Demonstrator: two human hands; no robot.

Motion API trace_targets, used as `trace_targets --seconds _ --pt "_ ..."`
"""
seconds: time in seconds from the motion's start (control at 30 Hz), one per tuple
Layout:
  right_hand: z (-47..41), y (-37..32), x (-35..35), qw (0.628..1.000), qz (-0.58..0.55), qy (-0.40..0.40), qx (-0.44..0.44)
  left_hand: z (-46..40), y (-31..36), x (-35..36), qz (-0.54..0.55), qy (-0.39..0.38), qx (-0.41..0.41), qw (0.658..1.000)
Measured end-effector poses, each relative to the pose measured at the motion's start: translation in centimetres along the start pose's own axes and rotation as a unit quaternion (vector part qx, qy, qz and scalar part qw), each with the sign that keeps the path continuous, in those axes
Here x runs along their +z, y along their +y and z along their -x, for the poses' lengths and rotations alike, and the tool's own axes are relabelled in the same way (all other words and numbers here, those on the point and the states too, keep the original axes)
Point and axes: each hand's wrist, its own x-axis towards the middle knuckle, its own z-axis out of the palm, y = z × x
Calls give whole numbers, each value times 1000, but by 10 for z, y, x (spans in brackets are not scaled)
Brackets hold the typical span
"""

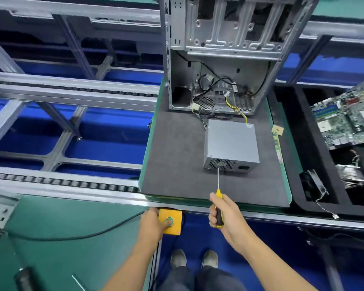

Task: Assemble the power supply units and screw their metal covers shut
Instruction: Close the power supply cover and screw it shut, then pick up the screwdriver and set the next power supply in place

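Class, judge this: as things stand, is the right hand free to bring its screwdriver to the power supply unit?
Probably yes: the right hand grips the screwdriver, and nothing lies between it and the power supply unit.

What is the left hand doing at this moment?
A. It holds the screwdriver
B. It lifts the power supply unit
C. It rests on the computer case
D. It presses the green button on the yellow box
D: the left hand has a finger on the green button of the yellow box, while the right hand grips the screwdriver.
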Motion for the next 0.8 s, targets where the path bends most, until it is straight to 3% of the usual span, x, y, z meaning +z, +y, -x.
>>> trace_targets --seconds 0.13,0.2,0.33,0.43,0.53,0.63,0.8 --pt "8 -11 -2 999 24 13 -27 6 8 -7 -65 -12 -9 998" --pt "12 -21 -8 998 36 20 -43 13 16 -14 -62 26 15 998" --pt "16 -58 -27 995 40 44 -79 36 70 -29 120 96 124 980" --pt "18 -90 -41 992 47 53 -108 54 137 -36 230 54 174 956" --pt "20 -117 -48 991 58 54 -112 67 197 -36 318 -49 165 932" --pt "21 -137 -55 989 61 54 -120 79 240 -27 348 -113 184 912" --pt "22 -155 -62 988 81 54 -122 89 277 -20 362 -146 231 891"
